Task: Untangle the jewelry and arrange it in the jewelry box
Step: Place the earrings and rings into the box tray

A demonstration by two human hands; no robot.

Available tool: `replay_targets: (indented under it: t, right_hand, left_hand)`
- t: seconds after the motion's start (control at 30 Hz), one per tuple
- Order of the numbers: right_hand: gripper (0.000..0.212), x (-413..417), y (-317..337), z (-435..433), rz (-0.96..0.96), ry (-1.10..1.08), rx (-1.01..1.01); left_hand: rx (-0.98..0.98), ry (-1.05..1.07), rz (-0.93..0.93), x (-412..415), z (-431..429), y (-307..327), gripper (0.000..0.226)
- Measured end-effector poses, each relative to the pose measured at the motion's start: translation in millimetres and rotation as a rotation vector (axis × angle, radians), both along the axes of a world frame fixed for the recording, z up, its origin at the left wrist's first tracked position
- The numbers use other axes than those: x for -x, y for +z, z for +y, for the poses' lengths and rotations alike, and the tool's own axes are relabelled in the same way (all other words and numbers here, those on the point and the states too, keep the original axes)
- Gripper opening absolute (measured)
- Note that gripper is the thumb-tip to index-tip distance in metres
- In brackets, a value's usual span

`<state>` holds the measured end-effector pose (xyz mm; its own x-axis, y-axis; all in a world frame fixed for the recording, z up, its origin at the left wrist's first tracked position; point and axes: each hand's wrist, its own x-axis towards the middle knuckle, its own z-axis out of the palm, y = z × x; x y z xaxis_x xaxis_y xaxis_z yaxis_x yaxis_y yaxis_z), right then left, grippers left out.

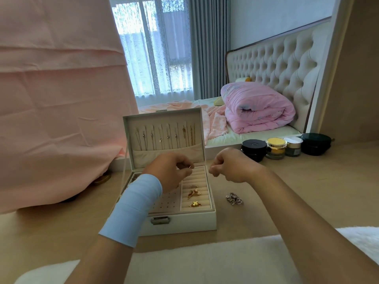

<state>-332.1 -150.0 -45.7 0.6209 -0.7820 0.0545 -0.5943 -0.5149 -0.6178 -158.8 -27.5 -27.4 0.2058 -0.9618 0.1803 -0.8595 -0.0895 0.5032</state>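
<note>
Centre frame, the left hand [170, 171] pinches a thin gold piece [190, 167]; the right hand [231, 169] is curled, hold unclear. The piece looks light and kink-prone, wanting gentle fingertip grips.

We face a jewelry box [184, 224] on the desk [317, 169]; 1 brooch [234, 198] lies to its right, 4 jars [275, 148] farther behind.

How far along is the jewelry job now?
Done: necklaces hang in the lid, and gold pieces sit in the ring rolls. In hand: the left hand pinches a small gold item over the box; the right hand is curled, its hold unclear. Left: a silver cluster lies on the table.
</note>
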Motion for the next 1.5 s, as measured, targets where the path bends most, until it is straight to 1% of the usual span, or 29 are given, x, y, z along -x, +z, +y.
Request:
replay_targets:
  t: [0.1,0.2,0.27,0.37,0.47,0.53,0.63,0.77,0.9,1.0,1.1,1.2,1.4,1.5]
  right_hand:
    - [0.017,-11,11,16,-0.130,0.054,-0.007]
    - [0.009,-23,16,33,-0.202,0.138,-0.022]
    - [0.004,-29,18,43,-0.224,0.182,-0.030]
    - [0.010,-38,15,53,-0.197,0.221,0.001]
    - [0.016,-44,11,61,-0.167,0.222,0.012]
    - [0.018,-50,9,67,-0.177,0.213,0.037]
    - [0.019,-56,9,75,-0.219,0.165,0.055]
    - [0.013,-72,17,89,-0.313,0.165,0.089]
    - [0.014,-93,25,97,-0.429,0.168,0.188]
    - [0.016,-106,27,102,-0.440,0.205,0.226]
    - [0.020,-115,24,105,-0.453,0.223,0.235]
    - [0.019,-121,23,106,-0.472,0.211,0.227]
    - [0.016,-126,17,101,-0.568,0.145,0.084]
    - [0.014,-128,11,98,-0.555,0.107,0.056]
  left_hand:
    - [-0.106,0.015,-0.057,-14,15,-1,0.012]
    - [-0.149,0.014,-0.129,-24,29,-4,0.013]
    - [-0.166,0.004,-0.162,-30,38,-5,0.016]
    - [-0.195,-0.018,-0.173,-36,47,-7,0.020]
    - [-0.171,-0.050,-0.129,-39,52,-9,0.019]
    - [-0.154,-0.048,-0.061,-45,56,-6,0.022]
    - [-0.067,-0.037,0.054,-57,59,2,0.020]
    - [0.089,-0.033,0.202,-75,65,13,0.005]
    - [0.136,-0.009,0.338,-85,67,13,0.010]
    - [0.161,0.022,0.401,-94,70,12,0.007]
    - [0.165,0.021,0.421,-102,74,12,0.008]
    - [0.174,0.027,0.432,-106,76,12,0.008]
    - [0.179,0.047,0.413,-110,71,3,0.004]
    - [0.188,0.055,0.420,-110,68,-1,0.003]
